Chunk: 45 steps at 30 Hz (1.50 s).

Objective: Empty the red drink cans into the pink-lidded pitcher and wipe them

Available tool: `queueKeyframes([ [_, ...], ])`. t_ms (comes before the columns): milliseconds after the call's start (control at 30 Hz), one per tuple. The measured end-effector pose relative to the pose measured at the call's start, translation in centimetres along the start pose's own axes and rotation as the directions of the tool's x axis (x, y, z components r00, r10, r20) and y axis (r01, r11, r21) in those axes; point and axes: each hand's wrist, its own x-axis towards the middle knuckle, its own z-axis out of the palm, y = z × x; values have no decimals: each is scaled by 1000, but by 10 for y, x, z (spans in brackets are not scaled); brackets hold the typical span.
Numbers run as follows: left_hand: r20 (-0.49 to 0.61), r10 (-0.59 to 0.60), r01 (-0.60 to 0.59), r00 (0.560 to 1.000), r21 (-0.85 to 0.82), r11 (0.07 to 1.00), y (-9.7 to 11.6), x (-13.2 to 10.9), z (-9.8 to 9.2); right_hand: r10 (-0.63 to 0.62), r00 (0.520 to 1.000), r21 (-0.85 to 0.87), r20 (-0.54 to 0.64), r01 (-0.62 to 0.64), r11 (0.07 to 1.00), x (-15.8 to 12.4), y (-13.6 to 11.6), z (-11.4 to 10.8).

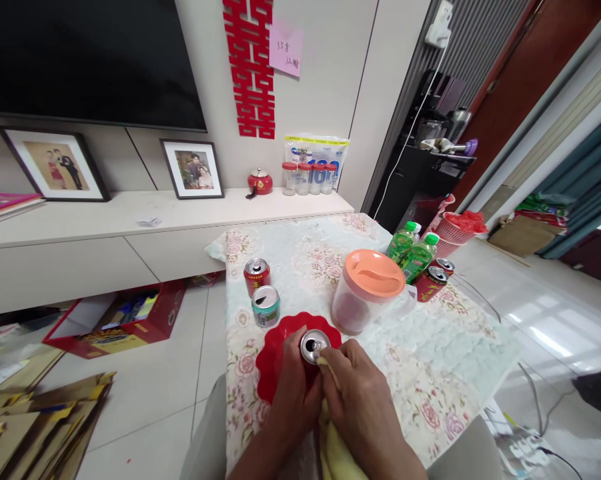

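Note:
My left hand [295, 380] is wrapped round an opened drink can [314, 345], which stands upright over a red scalloped plate [267, 363]. Its silver top and dark opening face up; most of its side is hidden by my fingers. In my right hand [363, 387] is a yellow cloth [337, 460], pinched and pressed against the can's rim. Beyond the plate, to the left, stand a teal can [266, 308] and a red can [257, 276], both with silver tops. A clear plastic canister [353, 310] with an orange lid [374, 273] stands behind my right hand.
Several more drinks stand at the table's right: green bottles [420, 257] and red cans [431, 283]. A flowered cloth [320, 260] covers the table. A white cabinet [130, 220] with framed photos runs behind. Flattened cardboard [40, 427] and an open red box [167, 313] lie on the floor left.

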Motion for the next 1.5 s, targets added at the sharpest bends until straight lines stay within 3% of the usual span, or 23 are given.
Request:
queueKeyframes([
  [267,16,33,-33,999,19,999,9,9,-12,-35,999,-6,-6,35,999,7,-13,15],
  [500,-51,39,-33,998,107,994,2,13,-4,-58,997,-37,58,61,997,5,2,-2],
  [667,-92,15,-7,996,85,996,3,14,0,-36,999,-104,11,37,994,4,3,0],
  [900,77,-93,94,993,-1,996,11,11,-9,-39,999,-95,-34,35,995,-1,-9,15],
  [1100,31,-45,45,999,-8,999,2,3,-10,-62,998,-45,-23,61,997,2,-14,21],
  [1300,74,174,-182,982,123,976,-7,4,-13,-70,998,-3,6,70,998,0,0,9],
  [1500,9,137,-136,991,134,981,-4,7,-7,-44,999,-40,-14,44,998,-2,9,0],
])
